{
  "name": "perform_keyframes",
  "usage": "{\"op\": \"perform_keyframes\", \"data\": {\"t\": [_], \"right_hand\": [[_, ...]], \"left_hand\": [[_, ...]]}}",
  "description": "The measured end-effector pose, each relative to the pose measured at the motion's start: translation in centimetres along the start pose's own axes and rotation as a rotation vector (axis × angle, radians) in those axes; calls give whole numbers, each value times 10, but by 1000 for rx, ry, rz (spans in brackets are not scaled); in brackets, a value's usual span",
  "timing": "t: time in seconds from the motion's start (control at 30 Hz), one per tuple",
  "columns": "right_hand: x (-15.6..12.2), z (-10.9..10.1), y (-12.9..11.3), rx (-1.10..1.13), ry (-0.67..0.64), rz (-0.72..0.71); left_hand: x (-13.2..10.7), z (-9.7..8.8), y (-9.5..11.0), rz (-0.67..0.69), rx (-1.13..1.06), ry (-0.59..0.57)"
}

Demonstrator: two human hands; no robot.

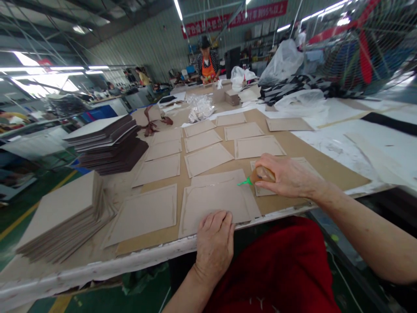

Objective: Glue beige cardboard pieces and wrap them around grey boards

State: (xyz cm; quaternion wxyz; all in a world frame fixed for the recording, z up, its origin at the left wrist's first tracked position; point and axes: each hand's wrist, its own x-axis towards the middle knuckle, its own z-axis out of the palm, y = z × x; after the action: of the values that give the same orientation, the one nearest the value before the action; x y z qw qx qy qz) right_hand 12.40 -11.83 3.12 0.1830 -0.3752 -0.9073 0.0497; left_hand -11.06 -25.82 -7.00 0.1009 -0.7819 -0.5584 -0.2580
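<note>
My right hand point(286, 176) is closed around a small brown glue bottle point(262, 174) whose green nozzle point(244, 182) touches the upper right edge of a grey cardboard sheet point(216, 202). My left hand point(214, 243) lies flat, fingers together, on the near edge of that same sheet, holding it down. Thin glue lines run along the borders of the sheet. Several more grey sheets point(205, 158) with glue outlines lie in rows on the brown board point(325, 167) beyond.
A stack of grey cardboard sheets point(61, 217) sits at the near left, a dark stack point(107, 145) behind it. Plastic bags point(301, 102) and clutter lie at the far right. A person in an orange apron point(206, 65) works at the table's far end.
</note>
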Motion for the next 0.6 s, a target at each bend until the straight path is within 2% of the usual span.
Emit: {"op": "perform_keyframes", "data": {"t": [0.13,0.37,0.5,0.6], "right_hand": [[-9,-5,1,31,-35,8],[-59,-21,-11,229,-149,3],[-87,-20,-19,313,-134,-7],[-108,-8,-10,455,-11,90]], "left_hand": [[3,-3,-1,26,41,-37],[6,-6,-2,53,58,-91],[6,-7,-4,74,80,-109],[7,-9,-6,122,93,-125]]}}
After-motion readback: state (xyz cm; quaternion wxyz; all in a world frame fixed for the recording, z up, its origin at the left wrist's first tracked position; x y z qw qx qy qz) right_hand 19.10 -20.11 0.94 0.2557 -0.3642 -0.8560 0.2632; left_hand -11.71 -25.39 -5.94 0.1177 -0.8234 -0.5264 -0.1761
